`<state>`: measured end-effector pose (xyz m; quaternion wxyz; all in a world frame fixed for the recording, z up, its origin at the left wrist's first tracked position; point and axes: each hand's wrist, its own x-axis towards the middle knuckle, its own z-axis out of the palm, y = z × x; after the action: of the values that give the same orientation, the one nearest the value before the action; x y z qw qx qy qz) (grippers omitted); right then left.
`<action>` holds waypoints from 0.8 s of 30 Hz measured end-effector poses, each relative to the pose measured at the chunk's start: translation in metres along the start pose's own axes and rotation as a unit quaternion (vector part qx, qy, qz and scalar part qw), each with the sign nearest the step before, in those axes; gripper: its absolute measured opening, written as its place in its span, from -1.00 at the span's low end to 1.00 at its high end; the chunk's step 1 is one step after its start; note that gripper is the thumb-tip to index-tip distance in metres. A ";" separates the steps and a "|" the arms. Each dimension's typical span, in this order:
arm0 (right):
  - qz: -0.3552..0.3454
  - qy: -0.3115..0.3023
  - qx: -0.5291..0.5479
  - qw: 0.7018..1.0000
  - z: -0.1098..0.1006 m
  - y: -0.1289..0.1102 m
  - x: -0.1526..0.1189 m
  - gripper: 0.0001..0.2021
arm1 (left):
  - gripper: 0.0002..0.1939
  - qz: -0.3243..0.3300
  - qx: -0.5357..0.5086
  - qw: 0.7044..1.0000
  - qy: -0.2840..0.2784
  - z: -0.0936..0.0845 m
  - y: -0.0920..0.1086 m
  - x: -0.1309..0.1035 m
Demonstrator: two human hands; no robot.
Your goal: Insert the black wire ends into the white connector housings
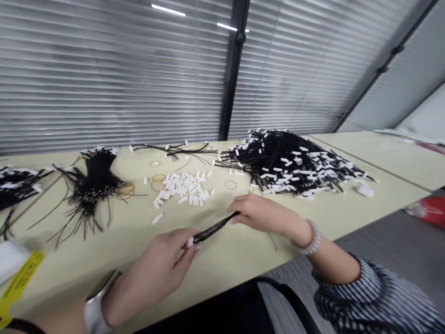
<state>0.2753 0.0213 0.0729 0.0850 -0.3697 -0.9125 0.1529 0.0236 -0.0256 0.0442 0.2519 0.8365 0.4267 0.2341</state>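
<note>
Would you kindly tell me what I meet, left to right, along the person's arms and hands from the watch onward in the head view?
Watch, left hand, held black strands, right hand, beaded bracelet, striped sleeve.

Grey blinds (pixel 104 79) (slatted), dark post (pixel 232 83)

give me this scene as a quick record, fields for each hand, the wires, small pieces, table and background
left hand: pinching the white-tipped end of a thin bunch of black wires
right hand: holding the same bunch farther along
large wire heap: right of centre, many white tips
gathered wire bundle: left of centre
small white pieces: loose pile between heap and bundle
rubber bands: beside the gathered bundle
table: pale yellow
background: blinds behind the table
</note>
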 end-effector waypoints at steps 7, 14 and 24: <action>-0.106 0.082 0.025 0.991 -0.038 -0.019 0.044 -0.70 | -0.66 -0.197 -0.367 0.907 -0.056 0.025 -0.009 0.006; -0.197 0.006 -0.066 0.978 0.038 -0.043 0.137 -0.83 | -0.73 -0.157 -0.309 0.936 -0.067 0.027 -0.015 -0.001; -0.147 -0.025 -0.016 0.989 0.035 -0.032 0.155 -0.81 | -0.83 -0.172 -0.287 0.939 -0.075 0.020 -0.019 0.004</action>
<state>0.1352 0.1005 0.0572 0.0773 -0.2292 -0.9611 0.1333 0.0265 -0.0171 0.0173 0.5489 0.6577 0.4585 0.2363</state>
